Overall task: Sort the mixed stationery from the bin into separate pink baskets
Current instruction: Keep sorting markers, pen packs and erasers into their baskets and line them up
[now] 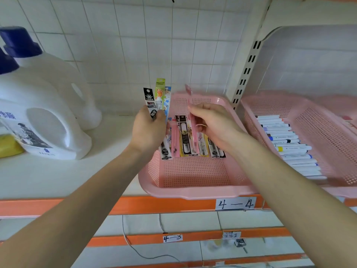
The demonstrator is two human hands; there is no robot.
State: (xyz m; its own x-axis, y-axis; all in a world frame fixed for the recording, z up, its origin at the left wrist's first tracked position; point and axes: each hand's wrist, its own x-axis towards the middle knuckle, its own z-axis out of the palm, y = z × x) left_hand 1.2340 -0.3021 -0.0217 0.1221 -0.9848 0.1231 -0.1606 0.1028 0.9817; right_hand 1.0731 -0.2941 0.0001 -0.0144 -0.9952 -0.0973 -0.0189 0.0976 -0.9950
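A big white detergent bottle (44, 113) stands left of the middle pink basket (193, 191). A second bottle (6, 62), further left, is cut off by the frame edge. Right of the middle basket sits another pink basket (316, 128) holding a row of white markers (289, 144); its far side runs out of view. Over the middle basket's left rim the left hand (148, 132) grips three refill packets (159, 93), fanned upright. Over its back half the right hand (214, 124) pinches a slim pink packet (188, 90). Both hands partly hide the row of packets (184, 136) lying inside. Their print is unreadable.
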